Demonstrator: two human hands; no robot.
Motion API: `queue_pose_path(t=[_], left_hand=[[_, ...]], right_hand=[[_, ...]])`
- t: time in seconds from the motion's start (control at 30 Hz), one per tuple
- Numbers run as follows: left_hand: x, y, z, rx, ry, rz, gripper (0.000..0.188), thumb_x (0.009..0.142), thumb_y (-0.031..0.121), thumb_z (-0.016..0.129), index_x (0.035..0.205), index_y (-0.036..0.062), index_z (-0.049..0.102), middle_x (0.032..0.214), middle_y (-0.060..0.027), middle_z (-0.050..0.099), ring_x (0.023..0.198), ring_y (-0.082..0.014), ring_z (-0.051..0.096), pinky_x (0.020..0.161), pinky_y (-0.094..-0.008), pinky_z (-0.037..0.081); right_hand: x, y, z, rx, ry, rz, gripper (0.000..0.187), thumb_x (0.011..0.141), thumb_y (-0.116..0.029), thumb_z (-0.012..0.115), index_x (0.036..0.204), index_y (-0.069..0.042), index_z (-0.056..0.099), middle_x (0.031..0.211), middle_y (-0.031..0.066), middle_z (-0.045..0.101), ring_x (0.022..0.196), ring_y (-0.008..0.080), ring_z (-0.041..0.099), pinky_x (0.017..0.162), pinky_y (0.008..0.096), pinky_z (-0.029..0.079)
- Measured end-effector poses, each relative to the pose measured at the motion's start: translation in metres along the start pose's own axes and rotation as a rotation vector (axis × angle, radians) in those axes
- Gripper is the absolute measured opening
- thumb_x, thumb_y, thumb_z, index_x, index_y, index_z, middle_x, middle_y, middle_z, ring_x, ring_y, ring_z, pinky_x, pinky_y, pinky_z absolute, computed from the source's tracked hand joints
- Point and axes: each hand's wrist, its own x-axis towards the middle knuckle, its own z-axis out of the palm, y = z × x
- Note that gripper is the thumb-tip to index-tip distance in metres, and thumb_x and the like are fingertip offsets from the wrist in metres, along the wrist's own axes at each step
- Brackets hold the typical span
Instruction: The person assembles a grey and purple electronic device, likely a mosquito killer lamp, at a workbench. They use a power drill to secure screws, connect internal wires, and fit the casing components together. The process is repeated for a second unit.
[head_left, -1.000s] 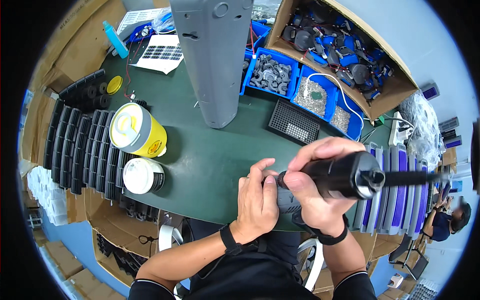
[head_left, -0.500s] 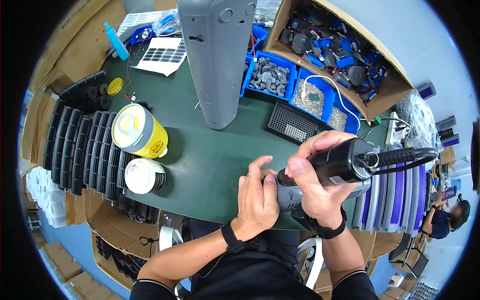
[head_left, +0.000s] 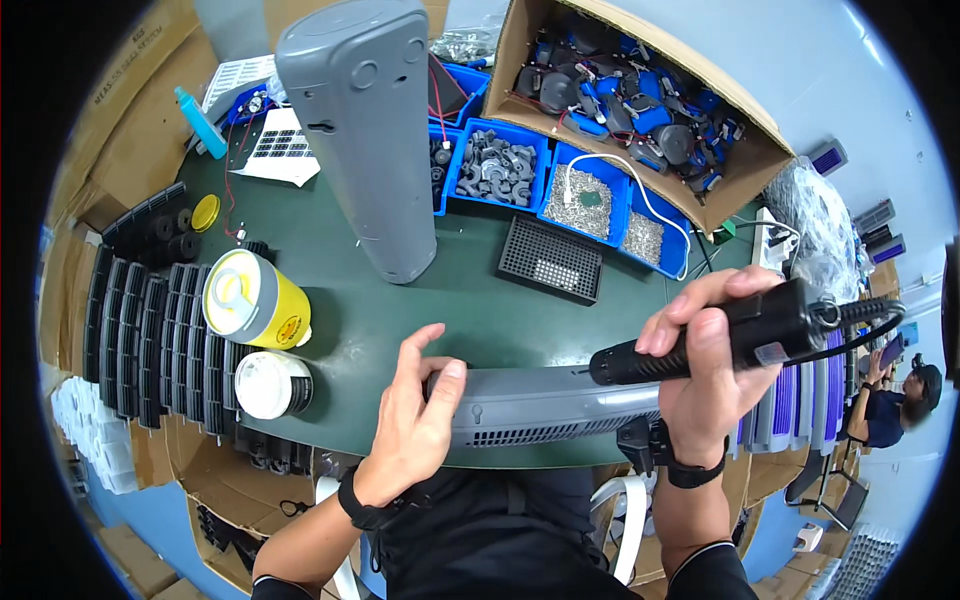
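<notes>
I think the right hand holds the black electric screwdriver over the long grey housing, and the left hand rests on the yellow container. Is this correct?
Not quite. In the head view the left hand rests on the long grey housing, not on the yellow container, which stands apart to its left. The right hand does hold the black electric screwdriver over that housing.

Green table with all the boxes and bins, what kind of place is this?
Probably an assembly workshop or small factory. The right hand holds a black electric screwdriver over a long grey plastic housing, blue bins hold small parts and screws, and stacks of black trays sit to the left.
</notes>
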Motion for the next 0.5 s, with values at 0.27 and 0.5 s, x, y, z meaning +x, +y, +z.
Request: queue_pose_path(t=[0.27,0.5], left_hand=[[0.001,-0.002,0.01,0.081,0.043,0.046,0.051,0.102,0.02,0.064,0.147,0.0011,0.048,0.107,-0.0197,0.075,0.105,-0.0366,0.067,0.101,-0.0499,0.048],[0.002,-0.006,0.012,-0.001,0.066,0.109,0.047,0.1,0.01,0.061,0.143,0.0015,0.046,0.101,-0.0184,0.073,0.101,-0.0335,0.066,0.101,-0.0465,0.047]], right_hand=[[-0.008,0.02,-0.002,-0.118,-0.025,0.039,0.049,0.085,0.009,0.083,0.121,-0.003,0.052,0.083,0.0144,0.071,0.068,0.0153,0.067,0.062,0.0272,0.054],[-0.021,0.034,-0.005,-0.196,-0.094,-0.076,0.055,0.08,0.008,0.089,0.119,-0.002,0.052,0.091,0.0122,0.068,0.073,0.0157,0.07,0.062,0.0266,0.055]])
